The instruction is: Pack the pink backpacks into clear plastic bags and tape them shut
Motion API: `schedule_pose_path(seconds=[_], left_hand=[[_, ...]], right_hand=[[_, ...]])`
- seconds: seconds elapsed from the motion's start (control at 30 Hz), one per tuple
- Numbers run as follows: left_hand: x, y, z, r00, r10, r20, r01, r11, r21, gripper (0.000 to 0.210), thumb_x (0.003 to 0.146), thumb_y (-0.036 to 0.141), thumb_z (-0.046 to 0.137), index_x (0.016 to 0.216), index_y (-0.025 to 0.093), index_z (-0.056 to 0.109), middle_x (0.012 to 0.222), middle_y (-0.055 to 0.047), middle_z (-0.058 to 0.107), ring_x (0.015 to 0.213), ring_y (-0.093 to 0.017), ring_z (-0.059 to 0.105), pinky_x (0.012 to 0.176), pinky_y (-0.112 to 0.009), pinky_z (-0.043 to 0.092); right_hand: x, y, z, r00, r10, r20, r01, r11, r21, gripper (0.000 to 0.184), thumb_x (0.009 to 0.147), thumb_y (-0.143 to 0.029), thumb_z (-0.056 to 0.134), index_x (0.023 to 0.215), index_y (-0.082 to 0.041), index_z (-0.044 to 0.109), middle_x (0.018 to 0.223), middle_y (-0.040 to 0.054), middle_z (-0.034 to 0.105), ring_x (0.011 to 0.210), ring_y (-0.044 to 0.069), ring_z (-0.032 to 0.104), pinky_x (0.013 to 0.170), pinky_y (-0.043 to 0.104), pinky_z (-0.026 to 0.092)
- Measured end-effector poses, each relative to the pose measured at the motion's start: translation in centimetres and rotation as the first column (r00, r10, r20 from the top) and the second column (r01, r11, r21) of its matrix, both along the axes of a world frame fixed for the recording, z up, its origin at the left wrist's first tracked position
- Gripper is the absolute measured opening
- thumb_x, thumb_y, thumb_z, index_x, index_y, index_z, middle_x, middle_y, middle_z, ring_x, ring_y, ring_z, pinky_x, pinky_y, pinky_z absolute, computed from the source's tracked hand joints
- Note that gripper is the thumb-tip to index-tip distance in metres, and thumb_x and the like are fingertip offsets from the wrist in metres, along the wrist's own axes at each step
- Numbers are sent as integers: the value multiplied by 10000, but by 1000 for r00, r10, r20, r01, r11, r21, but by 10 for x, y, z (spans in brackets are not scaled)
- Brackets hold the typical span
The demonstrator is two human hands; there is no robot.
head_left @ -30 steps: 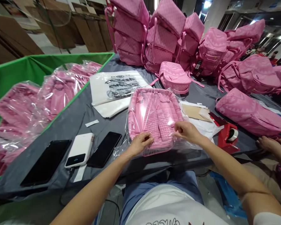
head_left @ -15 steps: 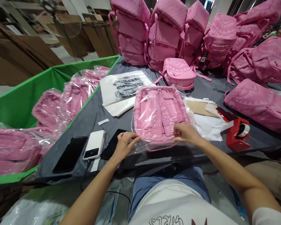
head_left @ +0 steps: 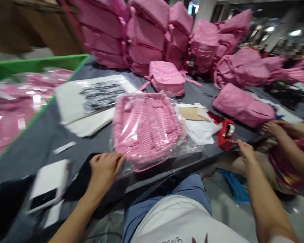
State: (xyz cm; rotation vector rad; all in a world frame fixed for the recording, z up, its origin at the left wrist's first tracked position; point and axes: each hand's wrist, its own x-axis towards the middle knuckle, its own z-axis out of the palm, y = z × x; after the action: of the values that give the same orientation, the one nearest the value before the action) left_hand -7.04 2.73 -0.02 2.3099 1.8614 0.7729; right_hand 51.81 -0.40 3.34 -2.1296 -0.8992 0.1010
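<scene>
A pink backpack [head_left: 144, 128] sealed in a clear plastic bag lies flat on the grey table [head_left: 40, 145] in front of me. My left hand [head_left: 105, 170] rests on the bag's loose near-left edge, fingers curled over the plastic. Off to the right, my right hand [head_left: 245, 152] is stretched toward a red tape dispenser [head_left: 225, 135], fingertips at its near end. Motion blur hides whether it grips anything.
Unbagged pink backpacks [head_left: 142, 33] are piled at the back, with one [head_left: 243, 106] lying at the right. A green bin [head_left: 40, 64] on the left holds bagged backpacks. Printed white bags [head_left: 91, 98], a power bank [head_left: 49, 185] and a phone [head_left: 81, 179] lie nearby. Another person's hand [head_left: 276, 130] is at the right.
My right hand left the bagged backpack and moved right to the tape dispenser. My left hand slid down to the bag's near-left edge. The view swung right and blurred.
</scene>
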Motion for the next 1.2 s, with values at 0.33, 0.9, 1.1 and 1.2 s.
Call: schedule_pose_path(seconds=[0.33, 0.9, 1.1, 1.2], left_hand=[[-6, 7, -8, 996, 26, 84, -28, 999, 25, 346, 816, 581, 386, 688, 335, 593, 756, -64, 726, 840, -385, 665, 788, -531, 459], [-7, 7, -4, 992, 30, 125, -13, 991, -134, 349, 816, 528, 427, 760, 282, 667, 852, -57, 784, 898, -332, 693, 967, -535, 450], [2, 6, 5, 989, 26, 147, 3, 982, -191, 263, 943, 368, 493, 826, 232, 685, 873, -48, 755, 922, -233, 641, 1010, -430, 383], [2, 10, 1, 985, 20, 174, 14, 981, -192, 237, 969, 341, 520, 839, 222, 679, 891, -35, 746, 910, -218, 621, 1020, -425, 353]], right_hand=[[9, 16, -26, 919, -91, -383, 160, 976, 151, 440, 504, -588, 777, 603, -187, 625, 555, 13, 594, 585, 156, 514, 590, 292, 404], [-109, -8, -27, 631, 324, -705, -3, 910, 415, 507, 905, -388, 695, 670, -233, 274, 521, -120, 229, 411, 57, 195, 388, 151, 223], [-221, 24, 44, 231, 860, -455, -691, 474, 546, 448, 872, -578, 735, 781, -228, 471, 614, -84, 348, 478, 70, 260, 437, 195, 230], [-288, 58, 67, 2, 974, -228, -980, 47, 193, 457, 907, -609, 665, 754, -207, 511, 661, -48, 434, 572, 96, 352, 538, 236, 295]])
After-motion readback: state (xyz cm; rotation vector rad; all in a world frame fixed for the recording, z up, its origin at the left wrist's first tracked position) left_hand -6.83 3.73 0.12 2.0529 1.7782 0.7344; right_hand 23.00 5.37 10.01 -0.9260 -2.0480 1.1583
